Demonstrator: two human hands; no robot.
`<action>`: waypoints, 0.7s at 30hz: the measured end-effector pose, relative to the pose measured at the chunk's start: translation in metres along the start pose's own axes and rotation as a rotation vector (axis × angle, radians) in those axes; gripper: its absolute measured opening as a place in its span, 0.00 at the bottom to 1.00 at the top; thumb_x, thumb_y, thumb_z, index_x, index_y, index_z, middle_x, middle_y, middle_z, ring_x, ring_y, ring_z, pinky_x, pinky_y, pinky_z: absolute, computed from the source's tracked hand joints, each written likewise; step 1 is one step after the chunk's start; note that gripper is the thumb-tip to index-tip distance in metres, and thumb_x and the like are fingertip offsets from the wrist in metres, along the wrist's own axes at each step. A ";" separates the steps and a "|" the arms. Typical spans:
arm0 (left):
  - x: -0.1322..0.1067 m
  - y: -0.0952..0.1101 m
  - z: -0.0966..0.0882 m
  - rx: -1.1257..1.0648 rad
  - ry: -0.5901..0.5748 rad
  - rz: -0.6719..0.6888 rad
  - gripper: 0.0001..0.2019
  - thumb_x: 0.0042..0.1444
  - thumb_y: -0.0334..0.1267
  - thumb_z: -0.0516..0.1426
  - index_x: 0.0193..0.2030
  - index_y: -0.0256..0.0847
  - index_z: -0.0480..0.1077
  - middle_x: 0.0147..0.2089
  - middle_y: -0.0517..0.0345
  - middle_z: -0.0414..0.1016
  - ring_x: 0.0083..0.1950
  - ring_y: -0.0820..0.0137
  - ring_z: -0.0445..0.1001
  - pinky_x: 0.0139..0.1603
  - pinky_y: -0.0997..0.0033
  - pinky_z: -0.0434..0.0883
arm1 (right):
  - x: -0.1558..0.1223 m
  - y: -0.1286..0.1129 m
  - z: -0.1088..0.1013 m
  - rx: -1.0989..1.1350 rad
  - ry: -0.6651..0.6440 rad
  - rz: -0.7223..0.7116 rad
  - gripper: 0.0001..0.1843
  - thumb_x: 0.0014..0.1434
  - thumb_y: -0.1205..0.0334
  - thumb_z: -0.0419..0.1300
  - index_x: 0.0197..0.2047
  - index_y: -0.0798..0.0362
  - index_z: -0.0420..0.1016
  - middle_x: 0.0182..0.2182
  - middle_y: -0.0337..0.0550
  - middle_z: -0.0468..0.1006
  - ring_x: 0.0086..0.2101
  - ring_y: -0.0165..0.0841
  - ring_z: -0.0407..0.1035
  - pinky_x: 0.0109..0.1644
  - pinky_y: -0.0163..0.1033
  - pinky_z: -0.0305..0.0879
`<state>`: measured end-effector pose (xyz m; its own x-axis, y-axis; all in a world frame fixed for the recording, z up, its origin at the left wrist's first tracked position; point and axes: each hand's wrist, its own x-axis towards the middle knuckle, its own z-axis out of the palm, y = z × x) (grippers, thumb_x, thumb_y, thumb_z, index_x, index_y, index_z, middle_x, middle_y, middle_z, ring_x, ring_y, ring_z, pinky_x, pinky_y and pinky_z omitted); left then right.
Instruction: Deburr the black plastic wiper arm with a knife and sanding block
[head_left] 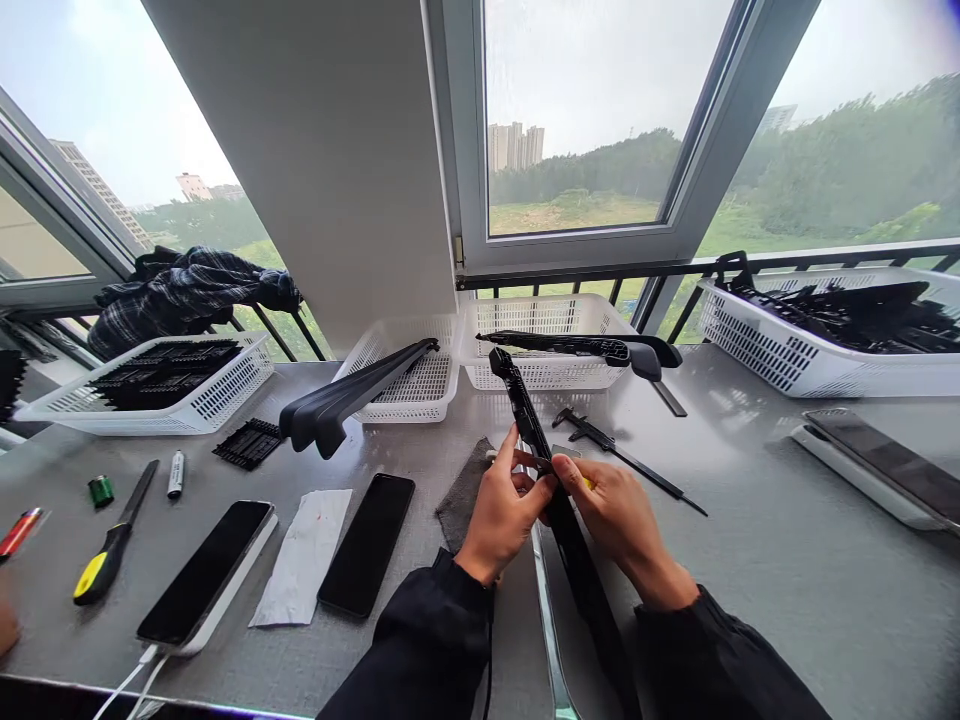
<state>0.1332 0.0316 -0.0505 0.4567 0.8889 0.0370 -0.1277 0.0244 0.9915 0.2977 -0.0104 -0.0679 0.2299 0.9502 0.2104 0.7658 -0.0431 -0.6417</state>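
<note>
A long black wiper blade runs from between my arms up toward the baskets. My left hand is closed round its middle from the left. My right hand grips it from the right, fingers pinched on a small piece at the blade, with something yellow showing under the fingers. A thin metal strip lies along the blade below my hands. A grey cloth sits under my left hand.
Black calipers lie just right of the blade. White baskets hold black wiper parts. Two phones, a paper, a yellow-handled screwdriver and a marker lie left. A tablet lies right.
</note>
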 end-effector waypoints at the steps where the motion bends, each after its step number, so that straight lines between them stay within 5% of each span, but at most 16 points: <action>1: 0.000 0.000 0.000 0.000 0.000 -0.002 0.44 0.62 0.51 0.70 0.81 0.44 0.60 0.47 0.54 0.76 0.30 0.76 0.72 0.27 0.77 0.72 | 0.000 0.000 0.000 0.001 0.006 -0.002 0.44 0.73 0.23 0.38 0.21 0.49 0.66 0.20 0.42 0.75 0.23 0.35 0.66 0.30 0.39 0.48; 14: -0.002 0.004 0.000 -0.071 0.044 0.012 0.42 0.62 0.44 0.69 0.80 0.49 0.60 0.51 0.55 0.73 0.33 0.74 0.75 0.27 0.76 0.75 | 0.004 0.003 -0.003 -0.007 0.094 0.128 0.46 0.71 0.21 0.37 0.21 0.48 0.69 0.22 0.45 0.78 0.25 0.36 0.69 0.30 0.39 0.46; 21: -0.003 0.003 0.001 -0.043 0.043 0.035 0.38 0.62 0.38 0.67 0.77 0.47 0.63 0.52 0.53 0.76 0.38 0.73 0.77 0.39 0.75 0.75 | 0.001 -0.001 0.000 -0.023 0.030 -0.001 0.44 0.72 0.23 0.36 0.20 0.49 0.61 0.19 0.42 0.72 0.23 0.34 0.61 0.31 0.40 0.44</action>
<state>0.1318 0.0288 -0.0471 0.4134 0.9082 0.0657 -0.1809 0.0112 0.9834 0.2974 -0.0095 -0.0666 0.2472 0.9405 0.2333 0.7795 -0.0500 -0.6244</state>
